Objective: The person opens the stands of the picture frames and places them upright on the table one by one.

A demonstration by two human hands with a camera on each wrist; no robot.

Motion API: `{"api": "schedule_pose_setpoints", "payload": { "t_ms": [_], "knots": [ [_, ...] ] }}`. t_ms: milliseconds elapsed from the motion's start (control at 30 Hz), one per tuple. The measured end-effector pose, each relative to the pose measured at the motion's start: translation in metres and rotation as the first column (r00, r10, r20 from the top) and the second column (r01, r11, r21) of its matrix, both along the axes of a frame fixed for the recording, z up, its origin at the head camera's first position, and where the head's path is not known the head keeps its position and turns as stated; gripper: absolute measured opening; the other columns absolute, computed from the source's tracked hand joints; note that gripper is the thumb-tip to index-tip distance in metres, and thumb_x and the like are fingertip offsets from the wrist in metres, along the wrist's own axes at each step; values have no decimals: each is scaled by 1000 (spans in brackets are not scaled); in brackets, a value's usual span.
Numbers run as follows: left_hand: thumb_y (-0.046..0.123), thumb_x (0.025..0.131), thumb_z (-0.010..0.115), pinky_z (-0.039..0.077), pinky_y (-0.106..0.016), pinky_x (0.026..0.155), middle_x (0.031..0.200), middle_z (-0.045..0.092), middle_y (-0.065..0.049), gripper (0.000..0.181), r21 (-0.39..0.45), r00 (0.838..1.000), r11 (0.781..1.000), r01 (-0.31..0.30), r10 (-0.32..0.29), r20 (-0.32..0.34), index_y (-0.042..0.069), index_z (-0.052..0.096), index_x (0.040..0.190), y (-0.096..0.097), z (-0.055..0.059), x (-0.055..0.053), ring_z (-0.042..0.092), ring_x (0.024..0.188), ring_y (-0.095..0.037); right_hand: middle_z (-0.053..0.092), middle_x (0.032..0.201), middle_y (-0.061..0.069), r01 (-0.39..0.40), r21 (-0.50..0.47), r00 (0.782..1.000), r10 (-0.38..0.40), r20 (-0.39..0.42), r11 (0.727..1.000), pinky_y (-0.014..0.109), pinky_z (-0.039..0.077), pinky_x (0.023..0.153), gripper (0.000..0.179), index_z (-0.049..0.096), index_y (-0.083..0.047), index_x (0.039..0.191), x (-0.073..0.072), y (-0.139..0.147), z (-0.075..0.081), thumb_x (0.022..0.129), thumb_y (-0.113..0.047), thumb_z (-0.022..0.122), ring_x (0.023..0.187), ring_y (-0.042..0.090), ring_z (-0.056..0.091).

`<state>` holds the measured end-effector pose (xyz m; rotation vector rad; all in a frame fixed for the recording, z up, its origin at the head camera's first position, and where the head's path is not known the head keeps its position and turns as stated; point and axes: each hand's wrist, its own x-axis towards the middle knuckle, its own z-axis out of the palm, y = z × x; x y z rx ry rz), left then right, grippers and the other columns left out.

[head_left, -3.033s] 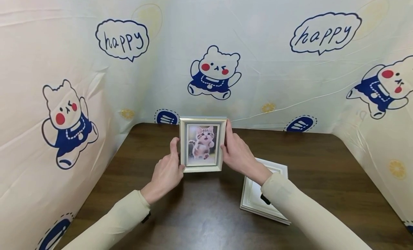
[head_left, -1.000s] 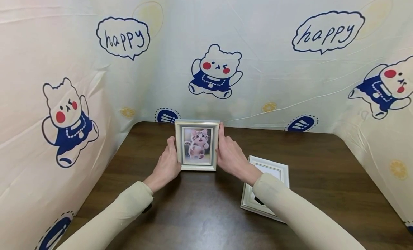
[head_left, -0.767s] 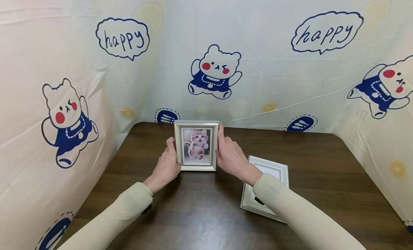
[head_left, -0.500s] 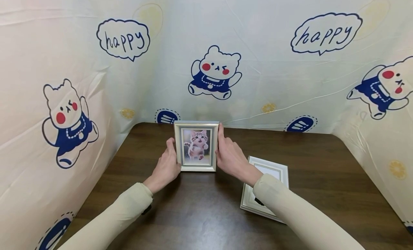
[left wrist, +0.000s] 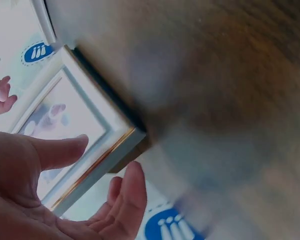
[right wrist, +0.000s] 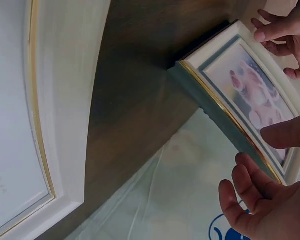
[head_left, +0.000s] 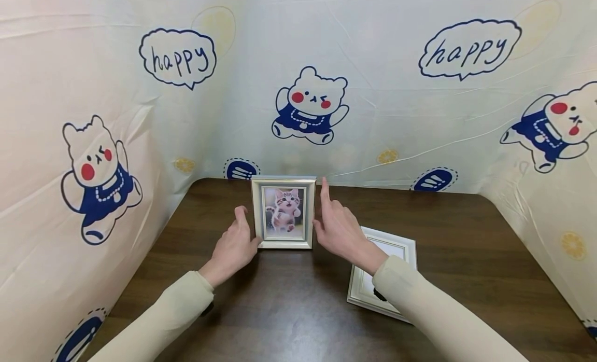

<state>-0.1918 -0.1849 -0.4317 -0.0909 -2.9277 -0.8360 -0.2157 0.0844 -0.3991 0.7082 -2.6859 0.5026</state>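
Note:
A white picture frame (head_left: 285,212) with a kitten photo stands upright on the dark wooden table (head_left: 280,305) near its back edge. My left hand (head_left: 231,248) is just off the frame's left side, fingers spread; in the left wrist view its thumb and fingers stand apart on either side of the frame's edge. On the other side my right hand (head_left: 342,230) is loosened from the frame, index finger pointing up, and the right wrist view shows a gap between its fingertips (right wrist: 230,187) and the frame. The photo frame stands without a grip on it.
A second white frame (head_left: 410,253) lies flat at the right, partly under my right forearm (head_left: 434,294). Behind the table hangs a printed cloth (head_left: 364,113) with cartoon bears, which also rises along the left and right sides.
The kitten frame came down and slightly left onto the table, held by both hands. Since half a second ago both hands have let go and moved outward; the frame stays put.

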Motion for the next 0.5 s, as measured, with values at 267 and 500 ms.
{"api": "schedule_pose_setpoints", "payload": {
  "t_ms": [267,500],
  "knots": [
    [18,98,75,46,-40,48,94,66,-19,53,-40,996,998,41,-44,-77,1,39,134,8,15,21,60,61,-27,61,90,1,5,-50,999,-3,32,999,39,47,63,101,8,-2,168,9,11,10,94,-13,76,72,21,52],
    [14,96,78,44,-34,48,83,59,-7,29,-17,976,994,112,-114,-188,4,58,115,26,27,40,53,60,-19,64,97,3,11,-38,1000,-11,-2,999,44,51,71,86,28,-7,165,18,18,16,94,-16,76,82,25,57]
  ]
}}
